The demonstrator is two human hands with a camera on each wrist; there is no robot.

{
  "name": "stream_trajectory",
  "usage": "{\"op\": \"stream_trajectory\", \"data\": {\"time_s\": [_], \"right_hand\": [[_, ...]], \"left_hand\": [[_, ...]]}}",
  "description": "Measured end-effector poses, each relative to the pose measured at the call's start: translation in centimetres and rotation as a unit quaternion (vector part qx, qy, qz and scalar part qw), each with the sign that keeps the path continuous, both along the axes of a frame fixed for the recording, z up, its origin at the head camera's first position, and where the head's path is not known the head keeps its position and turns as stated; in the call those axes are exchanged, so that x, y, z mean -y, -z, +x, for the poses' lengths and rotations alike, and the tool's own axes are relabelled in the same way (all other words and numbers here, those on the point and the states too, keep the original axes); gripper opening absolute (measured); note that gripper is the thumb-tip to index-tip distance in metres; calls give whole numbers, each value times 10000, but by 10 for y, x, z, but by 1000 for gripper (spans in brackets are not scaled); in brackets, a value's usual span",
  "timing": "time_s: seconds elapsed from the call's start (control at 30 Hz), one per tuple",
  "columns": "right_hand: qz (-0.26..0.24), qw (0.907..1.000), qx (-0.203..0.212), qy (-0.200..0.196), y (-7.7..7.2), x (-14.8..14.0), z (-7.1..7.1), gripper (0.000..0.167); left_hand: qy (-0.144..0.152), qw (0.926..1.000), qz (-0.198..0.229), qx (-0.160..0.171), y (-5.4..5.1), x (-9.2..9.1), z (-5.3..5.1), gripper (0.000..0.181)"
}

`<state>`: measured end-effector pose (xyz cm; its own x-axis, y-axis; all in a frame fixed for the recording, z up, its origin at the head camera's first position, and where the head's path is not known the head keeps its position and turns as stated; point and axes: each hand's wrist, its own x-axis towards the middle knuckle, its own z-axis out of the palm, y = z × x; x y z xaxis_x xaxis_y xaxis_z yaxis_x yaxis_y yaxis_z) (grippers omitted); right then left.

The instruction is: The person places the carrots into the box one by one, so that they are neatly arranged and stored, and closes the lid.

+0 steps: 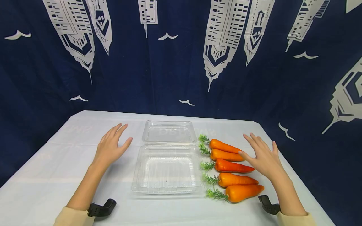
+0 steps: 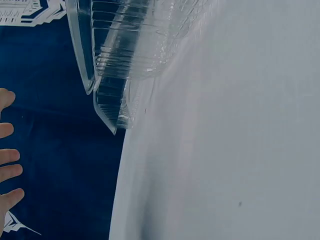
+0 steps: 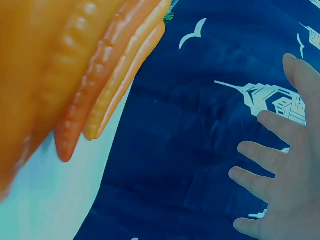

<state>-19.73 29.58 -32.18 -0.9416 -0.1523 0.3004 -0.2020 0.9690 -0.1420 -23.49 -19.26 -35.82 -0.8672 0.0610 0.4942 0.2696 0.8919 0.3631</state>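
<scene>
A clear plastic clamshell box (image 1: 167,190) lies unfolded mid-table, its lid (image 1: 169,123) toward the back. Right of it, several carrots (image 1: 236,166) with green tops form a column, tips pointing right; most are orange, the middle one redder. My left hand (image 1: 111,150) hovers left of the box with fingers spread, holding nothing; its fingertips show in the left wrist view, apart from the box (image 2: 112,65). Over the right ends of the carrots my right hand (image 1: 263,157) is raised, fingers spread and holding nothing. The right wrist view shows this hand (image 3: 292,165) apart from the carrots (image 3: 100,65).
A white cloth covers the table (image 1: 70,163), whose right edge runs close beside my right forearm. Behind hangs a dark blue curtain (image 1: 169,72) with white buildings and birds. Black bands (image 1: 101,208) sit on both wrists.
</scene>
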Motion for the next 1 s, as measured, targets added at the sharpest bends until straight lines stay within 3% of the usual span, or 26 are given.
{"op": "stream_trajectory", "data": {"time_s": [0.4, 0.77, 1.0], "right_hand": [[-72, 9996, -282, -35, 12, -8, 15, 56], [-493, 9987, -124, 38, 14, -6, 25, 46], [-669, 9977, -116, 79, 20, -5, 35, 41]], "left_hand": [[-12, 9963, 808, -285, 6, -5, -3, 42], [58, 9917, 1280, -62, 11, -13, -6, 39], [157, 9860, 1652, -139, 16, -20, -6, 35]]}}
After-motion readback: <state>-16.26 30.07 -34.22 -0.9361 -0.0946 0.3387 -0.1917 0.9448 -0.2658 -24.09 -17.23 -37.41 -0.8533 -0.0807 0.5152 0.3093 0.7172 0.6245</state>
